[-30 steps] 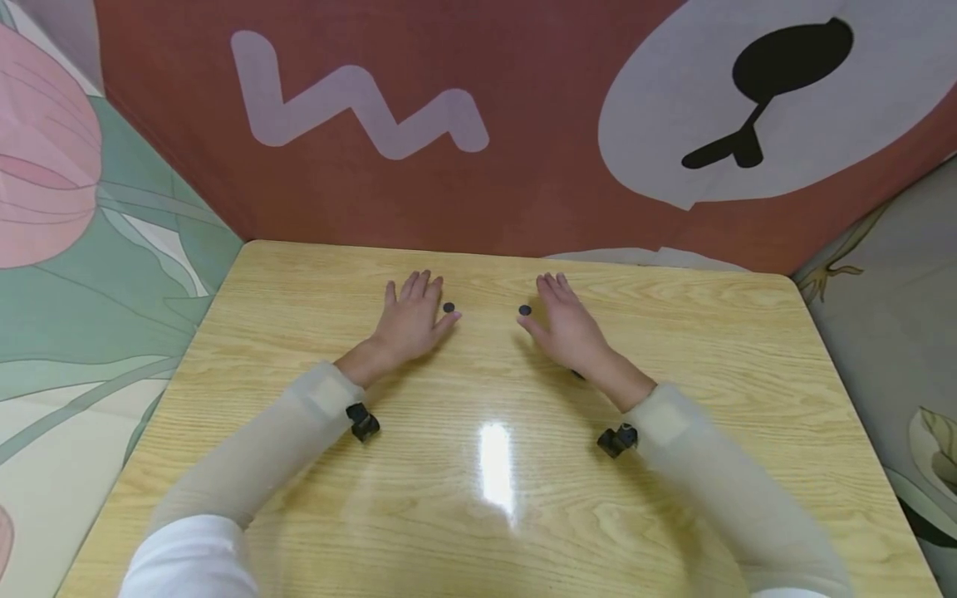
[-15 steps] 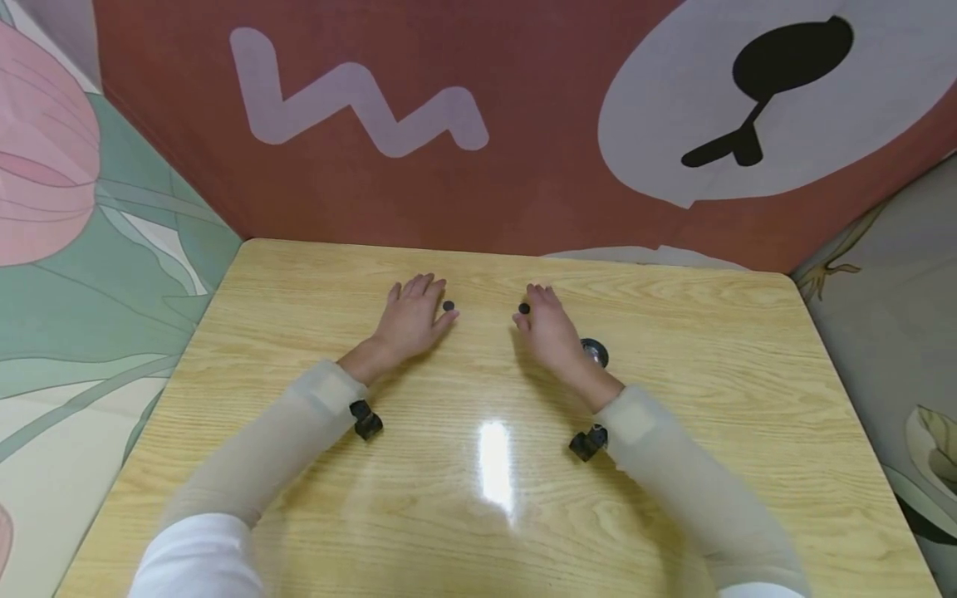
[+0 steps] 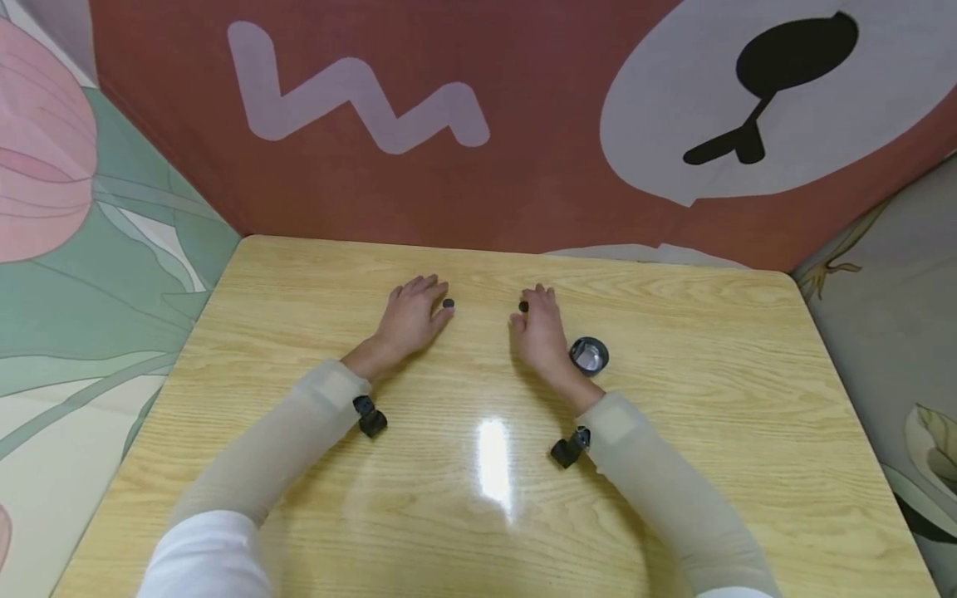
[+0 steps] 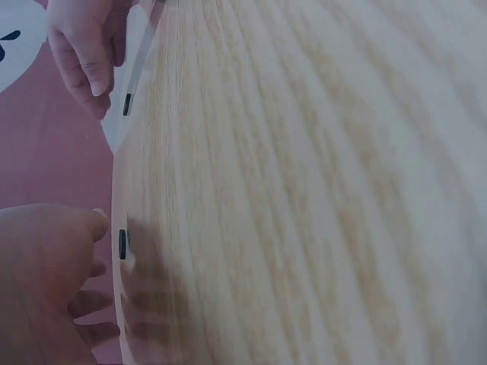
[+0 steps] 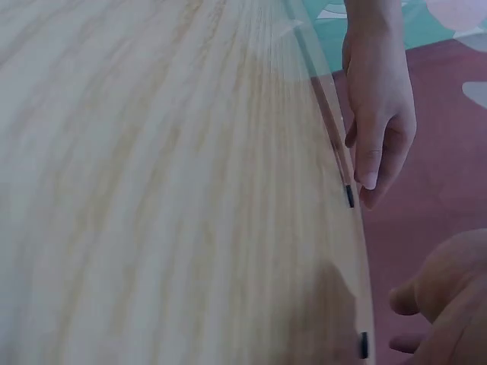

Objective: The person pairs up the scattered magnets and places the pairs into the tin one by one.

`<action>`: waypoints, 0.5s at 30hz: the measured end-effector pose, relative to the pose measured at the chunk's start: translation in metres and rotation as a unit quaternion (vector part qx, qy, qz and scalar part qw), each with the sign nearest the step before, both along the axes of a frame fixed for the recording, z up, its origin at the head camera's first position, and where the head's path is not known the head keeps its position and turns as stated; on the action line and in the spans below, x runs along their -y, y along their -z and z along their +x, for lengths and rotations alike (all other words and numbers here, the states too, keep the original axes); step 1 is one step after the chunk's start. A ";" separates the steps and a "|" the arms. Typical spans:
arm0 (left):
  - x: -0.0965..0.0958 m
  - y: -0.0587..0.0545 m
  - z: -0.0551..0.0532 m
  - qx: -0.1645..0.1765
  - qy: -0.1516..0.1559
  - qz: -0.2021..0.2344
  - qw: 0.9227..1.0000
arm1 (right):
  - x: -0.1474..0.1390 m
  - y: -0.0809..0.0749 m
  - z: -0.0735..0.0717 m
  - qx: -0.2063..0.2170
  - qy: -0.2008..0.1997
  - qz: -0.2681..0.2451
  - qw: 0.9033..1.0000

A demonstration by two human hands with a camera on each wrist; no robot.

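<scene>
Two small black discs lie on the wooden table near its far side. The left disc (image 3: 449,303) sits between the thumb and forefinger of my left hand (image 3: 409,320), whose fingers are spread. In the left wrist view that disc (image 4: 122,244) stands apart from the fingertips. My right hand (image 3: 540,332) hovers with loosely bent fingers around the right disc (image 3: 523,306), which shows between thumb and forefinger. In the right wrist view a gap separates this disc (image 5: 364,345) from the hand (image 5: 456,304). Neither hand grips anything.
A round, black-rimmed dish (image 3: 606,355) with a shiny inside is just right of my right wrist. The wooden table (image 3: 493,374) ends at a reddish patterned wall (image 3: 523,183) behind. Small black cameras are strapped to both sleeved forearms.
My right hand and forearm have swung leftward, its fingers bending closer about the right disc, uncovering the round dish. My left hand has shifted only slightly. Both discs stay on the table.
</scene>
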State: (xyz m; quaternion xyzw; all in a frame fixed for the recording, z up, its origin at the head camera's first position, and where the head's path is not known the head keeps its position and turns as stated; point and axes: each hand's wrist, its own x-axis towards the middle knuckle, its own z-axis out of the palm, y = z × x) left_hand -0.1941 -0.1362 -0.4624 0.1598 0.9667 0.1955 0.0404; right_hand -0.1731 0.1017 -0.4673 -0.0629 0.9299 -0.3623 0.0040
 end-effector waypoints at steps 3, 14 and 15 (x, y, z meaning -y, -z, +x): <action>0.000 0.002 0.000 0.000 -0.005 0.020 1.000 | 0.000 0.006 0.000 -0.024 0.021 -0.027 0.999; 0.001 0.009 -0.002 -0.014 -0.029 0.069 0.997 | 0.004 0.018 0.001 -0.062 0.057 -0.040 0.996; 0.001 0.009 -0.002 -0.016 -0.030 0.071 0.997 | 0.005 0.018 0.001 -0.064 0.060 -0.038 0.995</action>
